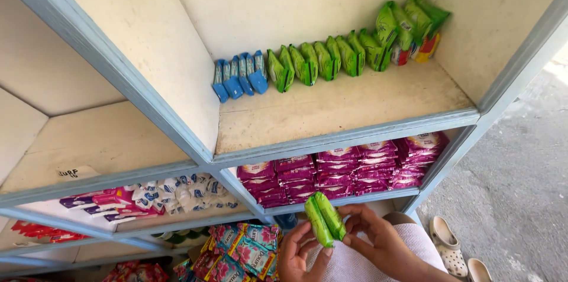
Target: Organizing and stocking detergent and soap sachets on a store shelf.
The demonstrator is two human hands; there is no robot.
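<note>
Both hands, left hand (299, 252) and right hand (378, 240), pinched two green packets (324, 218) below the shelf (331, 110). Green row (331, 60) beside blue packets (239, 76) filled only the back; front bare.

Blue packets (239, 76) on shelf (349, 107) — magenta packs (340, 171) below — sandals (448, 246)

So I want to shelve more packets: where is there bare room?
The upper shelf board is bare in front of the green packets and blue packets. The left shelf is bare too. The shelf of magenta packs is crowded.
</note>
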